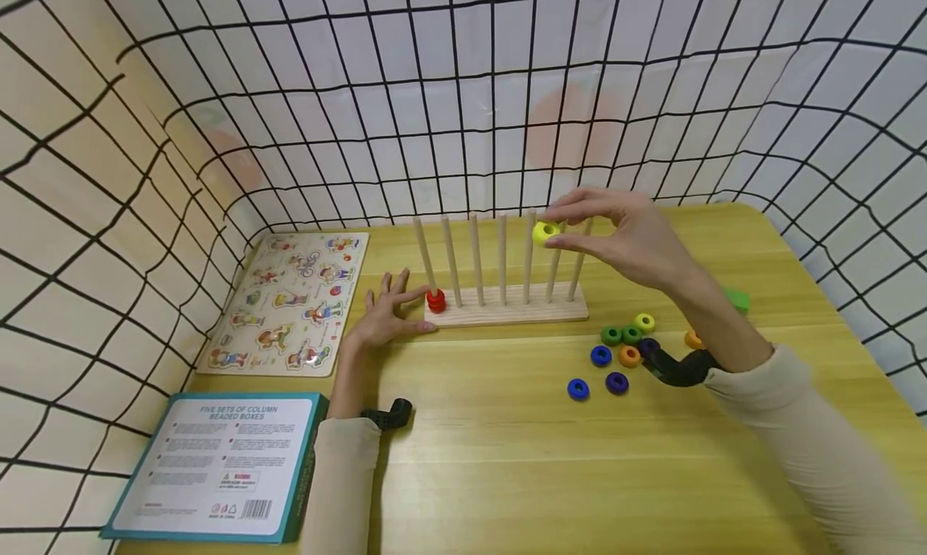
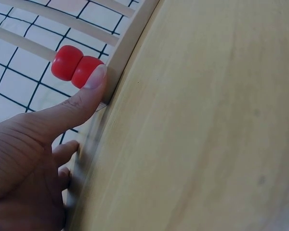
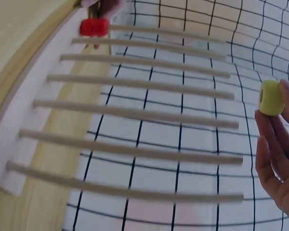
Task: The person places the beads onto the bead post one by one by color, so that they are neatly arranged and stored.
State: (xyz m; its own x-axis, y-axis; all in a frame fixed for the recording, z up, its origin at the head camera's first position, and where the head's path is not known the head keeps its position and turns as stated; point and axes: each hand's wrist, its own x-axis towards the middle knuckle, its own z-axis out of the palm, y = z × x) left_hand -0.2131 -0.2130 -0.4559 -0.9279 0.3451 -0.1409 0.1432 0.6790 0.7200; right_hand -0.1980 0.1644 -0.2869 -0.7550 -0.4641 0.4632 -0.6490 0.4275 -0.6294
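Observation:
A pale wooden stand (image 1: 507, 314) carries a row of several upright pegs. Two red beads (image 2: 67, 62) are stacked at the foot of its leftmost peg. My left hand (image 1: 380, 318) touches that end of the stand, fingers spread, with the thumb at the front corner beside the lower red bead; some of its fingertips are hidden. Between thumb and fingers, my right hand (image 1: 630, 237) pinches a yellow bead (image 3: 271, 98). That bead is held near peg-top height towards the stand's right side, and in the right wrist view it is apart from the pegs.
Loose green (image 1: 611, 335), blue (image 1: 578, 389), orange (image 1: 629, 356), purple and yellow beads lie right of the stand. A green piece (image 1: 737, 300) sits farther right. Left are a picture board (image 1: 290, 306) and a teal-edged box (image 1: 217, 466). Black wire mesh (image 1: 492, 96) surrounds the table.

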